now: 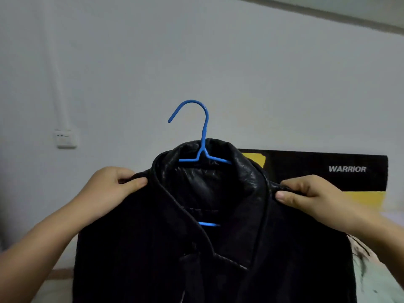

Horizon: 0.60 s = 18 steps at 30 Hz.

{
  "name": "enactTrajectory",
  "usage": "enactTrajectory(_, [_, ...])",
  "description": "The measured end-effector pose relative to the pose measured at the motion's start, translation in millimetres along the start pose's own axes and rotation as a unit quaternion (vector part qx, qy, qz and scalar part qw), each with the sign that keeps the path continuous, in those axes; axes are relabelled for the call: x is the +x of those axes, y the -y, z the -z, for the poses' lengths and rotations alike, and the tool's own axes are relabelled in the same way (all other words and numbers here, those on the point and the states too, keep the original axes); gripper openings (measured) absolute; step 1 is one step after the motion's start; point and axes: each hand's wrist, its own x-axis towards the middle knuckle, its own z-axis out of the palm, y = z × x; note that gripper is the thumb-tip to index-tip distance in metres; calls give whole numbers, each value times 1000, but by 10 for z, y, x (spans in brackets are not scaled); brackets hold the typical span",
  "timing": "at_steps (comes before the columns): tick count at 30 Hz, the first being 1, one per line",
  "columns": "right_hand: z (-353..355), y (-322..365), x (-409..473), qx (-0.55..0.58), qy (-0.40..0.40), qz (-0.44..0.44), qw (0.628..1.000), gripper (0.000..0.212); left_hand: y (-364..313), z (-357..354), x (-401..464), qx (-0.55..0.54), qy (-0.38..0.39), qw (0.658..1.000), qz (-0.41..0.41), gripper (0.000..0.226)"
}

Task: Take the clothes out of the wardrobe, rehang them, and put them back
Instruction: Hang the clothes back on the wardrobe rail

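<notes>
A black jacket [209, 248] with a shiny leather-like collar hangs on a blue hanger [204, 130], held up in front of me. The hanger's hook rises above the collar and points left; part of its lower bar shows inside the open front. My left hand [113, 189] pinches the jacket's left shoulder between thumb and fingers. My right hand [306, 193] pinches the right shoulder the same way. The rest of the hanger is hidden inside the jacket. No wardrobe is in view.
A pale wall [196, 51] fills the background, with a white socket plate [65, 138] at the left. Behind the jacket at the right stands a black and yellow board [349, 171] marked WARRIOR. Light fabric [376, 276] lies at the lower right.
</notes>
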Motion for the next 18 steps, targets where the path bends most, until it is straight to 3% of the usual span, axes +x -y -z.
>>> enactTrajectory(4, [-468, 360, 254, 87, 74, 20, 993, 80, 411, 482, -299, 15, -31, 997, 64, 36])
enactTrajectory(8, [-1007, 791, 523, 206, 133, 15, 969, 72, 857, 1018, -554, 51, -95, 987, 119, 25])
enactTrajectory(14, [-1795, 1539, 850, 302, 216, 12, 928, 90, 1416, 1859, -949, 88, -149, 970, 173, 23])
enactTrajectory(18, [-2288, 2035, 1013, 316, 245, 6, 917, 95, 1808, 2375, -1131, 133, -154, 956, 211, 10])
